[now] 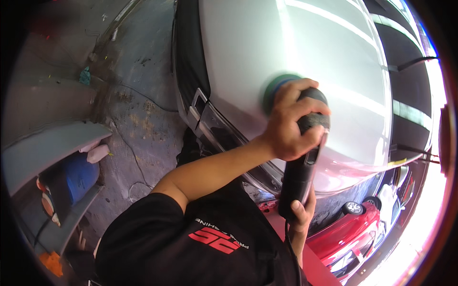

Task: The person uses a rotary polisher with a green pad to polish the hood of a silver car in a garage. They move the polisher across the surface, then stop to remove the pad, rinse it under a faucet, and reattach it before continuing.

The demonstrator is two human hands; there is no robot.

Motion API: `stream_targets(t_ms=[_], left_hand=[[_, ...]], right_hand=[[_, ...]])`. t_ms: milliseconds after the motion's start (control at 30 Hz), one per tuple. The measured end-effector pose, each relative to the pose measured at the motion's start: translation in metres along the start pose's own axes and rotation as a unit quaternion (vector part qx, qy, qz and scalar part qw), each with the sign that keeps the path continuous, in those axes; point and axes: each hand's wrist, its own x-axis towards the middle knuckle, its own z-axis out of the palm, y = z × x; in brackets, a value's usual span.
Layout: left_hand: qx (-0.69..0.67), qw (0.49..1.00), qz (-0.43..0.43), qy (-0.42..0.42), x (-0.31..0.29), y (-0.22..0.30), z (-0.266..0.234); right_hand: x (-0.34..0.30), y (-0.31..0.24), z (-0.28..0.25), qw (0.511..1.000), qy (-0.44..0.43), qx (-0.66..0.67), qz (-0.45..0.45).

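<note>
Since the left hand grips the polisher at its far head and the right hand cups its near end — pad on the white panel, left of that head — best keep the pad flat, pressure even, cord off the panel.

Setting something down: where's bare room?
White panel, between dark trim and polisher; grey floor, between that trim and shelf, cables crossing. Crowded: at the polisher, where left hand and right hand grip; under the shelf, around the blue container.
</note>
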Motion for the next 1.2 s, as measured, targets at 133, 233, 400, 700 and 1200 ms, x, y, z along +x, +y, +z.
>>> stream_targets(t_ms=[133,233,400,700,1200], left_hand=[[-0.016,1.0,-0.009,0.019,-0.001,-0.005,-0.045],[-0.041,0.998,-0.043,0.036,-0.002,-0.002,-0.078],[-0.059,0.994,-0.048,0.072,-0.004,-0.02,-0.117],[-0.022,0.998,-0.03,0.046,-0.004,-0.012,-0.087],[-0.007,0.999,-0.001,-0.039,0.001,-0.005,0.003]], right_hand=[[0.011,-0.01,0.025,0.997,-0.07,-0.024,0.017],[0.019,-0.014,0.048,0.993,-0.113,-0.042,-0.014],[0.029,-0.013,0.072,0.984,-0.148,-0.093,-0.044],[0.024,-0.009,0.046,0.992,-0.116,-0.033,-0.043],[0.007,0.001,-0.014,0.998,-0.043,0.036,0.006]])
